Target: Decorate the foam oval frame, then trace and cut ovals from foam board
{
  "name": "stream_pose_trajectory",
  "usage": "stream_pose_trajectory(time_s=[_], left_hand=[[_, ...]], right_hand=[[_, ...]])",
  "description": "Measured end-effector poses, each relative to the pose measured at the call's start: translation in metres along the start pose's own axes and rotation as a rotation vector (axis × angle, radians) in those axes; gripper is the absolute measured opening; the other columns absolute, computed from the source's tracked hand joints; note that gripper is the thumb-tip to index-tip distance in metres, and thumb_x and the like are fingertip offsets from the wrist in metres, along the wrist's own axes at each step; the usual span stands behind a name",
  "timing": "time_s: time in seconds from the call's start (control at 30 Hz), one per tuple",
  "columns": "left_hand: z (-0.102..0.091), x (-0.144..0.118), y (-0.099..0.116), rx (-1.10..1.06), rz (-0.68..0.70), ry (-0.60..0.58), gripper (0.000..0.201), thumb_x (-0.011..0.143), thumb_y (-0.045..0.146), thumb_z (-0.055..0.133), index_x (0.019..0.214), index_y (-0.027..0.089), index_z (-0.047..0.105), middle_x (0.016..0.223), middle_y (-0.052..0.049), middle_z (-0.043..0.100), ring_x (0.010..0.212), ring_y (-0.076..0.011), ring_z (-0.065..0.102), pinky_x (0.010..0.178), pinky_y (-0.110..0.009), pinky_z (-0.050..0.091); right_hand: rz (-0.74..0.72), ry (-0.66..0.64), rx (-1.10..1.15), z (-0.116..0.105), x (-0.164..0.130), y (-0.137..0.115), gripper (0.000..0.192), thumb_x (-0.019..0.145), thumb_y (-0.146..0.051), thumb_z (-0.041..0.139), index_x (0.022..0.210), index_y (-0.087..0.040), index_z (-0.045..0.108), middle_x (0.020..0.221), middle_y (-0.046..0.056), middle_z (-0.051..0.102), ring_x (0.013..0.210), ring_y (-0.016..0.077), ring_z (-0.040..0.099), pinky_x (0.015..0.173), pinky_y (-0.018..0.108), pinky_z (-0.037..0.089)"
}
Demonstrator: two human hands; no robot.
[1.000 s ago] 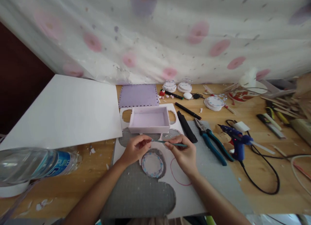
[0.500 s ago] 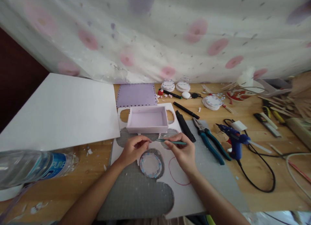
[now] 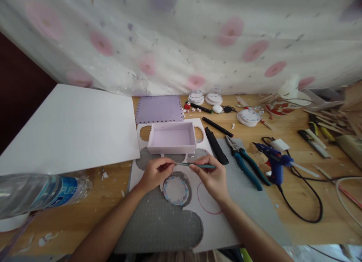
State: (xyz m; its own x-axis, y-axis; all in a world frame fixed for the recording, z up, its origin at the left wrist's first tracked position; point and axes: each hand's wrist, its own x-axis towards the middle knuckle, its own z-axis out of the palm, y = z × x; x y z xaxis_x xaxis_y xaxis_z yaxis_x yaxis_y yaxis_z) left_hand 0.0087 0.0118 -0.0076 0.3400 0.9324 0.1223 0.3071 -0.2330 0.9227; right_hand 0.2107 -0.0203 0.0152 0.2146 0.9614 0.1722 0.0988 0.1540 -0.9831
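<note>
My right hand (image 3: 210,177) grips slim teal tweezers (image 3: 206,166) between thumb and fingers, their pale metal end pointing left. My left hand (image 3: 158,173) is closed in a pinch at that end; whatever is between its fingertips is too small to make out. Just below the hands lies a round white disc (image 3: 175,191) with a blue and pink patterned edge. Beyond them stands an open lilac box (image 3: 172,137). Under my right forearm, a white board (image 3: 217,231) with rounded cut-outs carries a red drawn circle.
A grey cutting mat (image 3: 158,231) lies beneath the board. To the right are pliers (image 3: 244,164), a blue glue gun (image 3: 274,162) and a looping cable. At left lie a water bottle (image 3: 42,194) and a large white sheet (image 3: 76,133). Similar discs (image 3: 249,117) sit behind.
The tweezers' metal end now meets the left fingertips more closely, and the right hand has shifted slightly left. The view has turned a little; the other things stay in place.
</note>
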Motion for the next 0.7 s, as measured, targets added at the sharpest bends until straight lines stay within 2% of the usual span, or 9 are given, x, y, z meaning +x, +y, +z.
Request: stream_pose_trajectory(time_s=[0.2, 0.3, 0.4, 0.53, 0.6, 0.7], left_hand=[[0.000, -0.001, 0.002, 0.007, -0.001, 0.000, 0.016, 0.084, 0.023, 0.059, 0.086, 0.015, 0.073, 0.067, -0.003, 0.070, 0.056, -0.0111, 0.060, 0.050, -0.018, 0.046], [-0.002, 0.001, 0.007, -0.018, -0.012, -0.008, 0.018, 0.085, 0.022, 0.056, 0.086, 0.015, 0.073, 0.068, -0.003, 0.070, 0.057, -0.0114, 0.061, 0.051, -0.018, 0.046], [-0.004, 0.002, 0.011, -0.044, 0.009, -0.009, 0.022, 0.088, 0.024, 0.055, 0.080, 0.015, 0.073, 0.069, -0.004, 0.069, 0.062, -0.0123, 0.062, 0.055, -0.019, 0.048], [-0.007, 0.001, 0.019, -0.093, 0.051, -0.075, 0.027, 0.092, 0.030, 0.053, 0.081, 0.016, 0.073, 0.076, -0.005, 0.070, 0.071, -0.0137, 0.063, 0.066, -0.022, 0.049], [-0.006, -0.001, 0.023, -0.136, 0.030, -0.111, 0.030, 0.093, 0.034, 0.052, 0.081, 0.016, 0.073, 0.075, -0.004, 0.069, 0.070, -0.0136, 0.061, 0.066, -0.022, 0.048], [0.000, -0.002, 0.028, -0.216, -0.088, -0.102, 0.033, 0.089, 0.039, 0.056, 0.072, 0.015, 0.070, 0.065, -0.002, 0.063, 0.062, -0.0122, 0.055, 0.059, -0.022, 0.044]], right_hand=[[-0.026, 0.039, -0.034, -0.001, -0.003, 0.000, 0.020, 0.073, -0.029, 0.077, 0.067, -0.021, 0.060, 0.069, 0.003, 0.071, 0.065, 0.0193, 0.070, 0.052, 0.027, 0.054], [-0.123, 0.081, -0.038, -0.002, -0.005, 0.000, 0.020, 0.076, -0.023, 0.074, 0.068, -0.022, 0.056, 0.072, 0.004, 0.072, 0.070, 0.0209, 0.072, 0.055, 0.029, 0.055], [-0.390, 0.058, -0.148, -0.003, -0.007, -0.003, 0.018, 0.078, -0.012, 0.071, 0.073, -0.023, 0.058, 0.079, 0.004, 0.074, 0.073, 0.0202, 0.072, 0.060, 0.032, 0.053], [-0.782, -0.093, -0.407, -0.004, -0.010, -0.008, 0.025, 0.077, -0.003, 0.068, 0.087, -0.025, 0.063, 0.091, 0.004, 0.077, 0.065, 0.0158, 0.068, 0.056, 0.030, 0.047], [-0.910, -0.138, -0.534, -0.004, -0.013, -0.005, 0.023, 0.078, -0.005, 0.067, 0.090, -0.024, 0.063, 0.097, 0.004, 0.077, 0.063, 0.0141, 0.067, 0.055, 0.029, 0.044], [-1.055, -0.168, -0.678, 0.000, -0.017, 0.003, 0.014, 0.084, -0.009, 0.064, 0.093, -0.020, 0.064, 0.106, 0.007, 0.075, 0.063, 0.0130, 0.064, 0.054, 0.029, 0.042]])
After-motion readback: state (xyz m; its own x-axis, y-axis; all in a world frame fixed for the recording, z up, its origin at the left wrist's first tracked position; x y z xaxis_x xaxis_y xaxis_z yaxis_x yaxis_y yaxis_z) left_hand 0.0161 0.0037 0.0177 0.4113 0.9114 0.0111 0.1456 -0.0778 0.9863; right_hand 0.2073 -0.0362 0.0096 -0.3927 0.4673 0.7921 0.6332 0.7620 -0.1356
